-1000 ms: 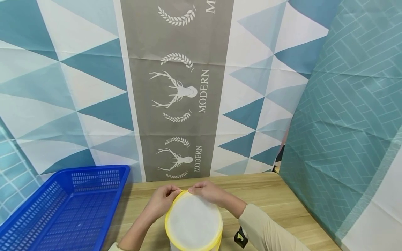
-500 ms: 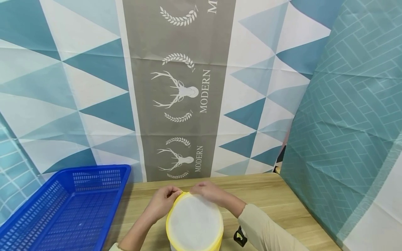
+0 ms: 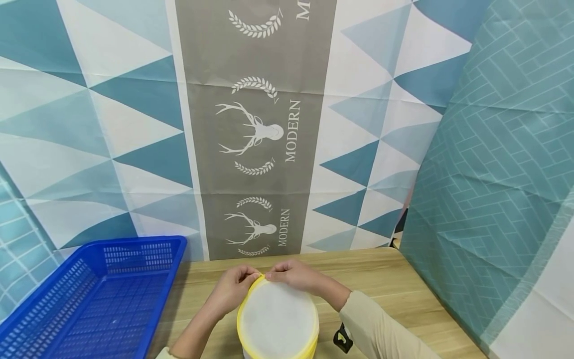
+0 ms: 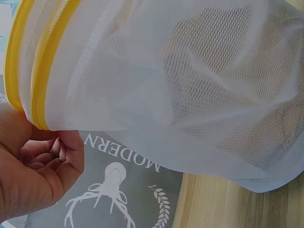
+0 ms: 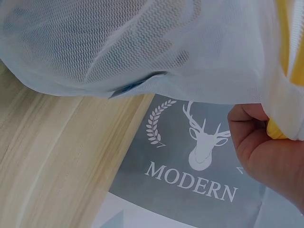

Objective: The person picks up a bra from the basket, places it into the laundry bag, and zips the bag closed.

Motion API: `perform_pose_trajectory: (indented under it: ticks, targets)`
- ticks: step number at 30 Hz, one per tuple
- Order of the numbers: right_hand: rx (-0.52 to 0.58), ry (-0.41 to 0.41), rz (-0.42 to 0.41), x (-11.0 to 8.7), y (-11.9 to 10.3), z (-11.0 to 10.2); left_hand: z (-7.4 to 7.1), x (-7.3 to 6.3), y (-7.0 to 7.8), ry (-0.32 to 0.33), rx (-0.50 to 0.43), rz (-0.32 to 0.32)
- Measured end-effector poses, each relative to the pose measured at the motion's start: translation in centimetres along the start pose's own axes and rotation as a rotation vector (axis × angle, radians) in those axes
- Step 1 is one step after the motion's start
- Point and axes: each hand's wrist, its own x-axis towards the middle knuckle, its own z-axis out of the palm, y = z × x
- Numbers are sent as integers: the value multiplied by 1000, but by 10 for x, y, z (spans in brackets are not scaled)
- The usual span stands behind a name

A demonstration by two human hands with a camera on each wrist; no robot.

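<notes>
A round white mesh laundry bag (image 3: pixel 278 319) with yellow trim stands at the front of the table, its pale flat end facing up. My left hand (image 3: pixel 230 291) pinches the far left part of its yellow edge between thumb and fingers. Close beside it, my right hand (image 3: pixel 293 275) grips the same edge, its fingertips almost meeting the left ones. In the left wrist view, two yellow bands (image 4: pixel 40 71) run round the mesh wall above the curled fingers. Yellow trim (image 5: pixel 275 130) shows at the right hand's grip in the right wrist view.
To the left stands a blue perforated plastic basket (image 3: pixel 167 289). A small black object with a yellow-green mark (image 3: pixel 343 340) lies by the right sleeve. Patterned cloth (image 3: pixel 251 149) hangs behind the wooden table (image 3: pixel 381 279), and a teal cloth (image 3: pixel 493 174) on the right.
My right fingertips move slightly right, then back left along the yellow edge toward the left hand. The left hand keeps its hold, and the bag stays nearly in place.
</notes>
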Motion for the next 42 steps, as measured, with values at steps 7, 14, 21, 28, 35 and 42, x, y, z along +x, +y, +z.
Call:
perform_pose_trajectory:
  ticks: [7, 14, 21, 28, 35, 42]
  targets:
    - [2, 48, 14, 0, 2, 0, 1, 1, 0, -2, -1, -5]
    - [18, 70, 31, 0, 3, 0, 2, 2, 0, 2, 7, -9]
    - [10, 85, 35, -2, 3, 0, 3, 0, 0, 14, 21, 8]
    - [9, 94, 31, -1, 3, 0, 3, 1, 0, 20, 21, 13]
    - [16, 105, 33, -2, 4, -1, 2, 1, 1, 19, 20, 14]
    - [13, 124, 35, -3, 5, -2, 1, 0, -1, 13, -8, 2]
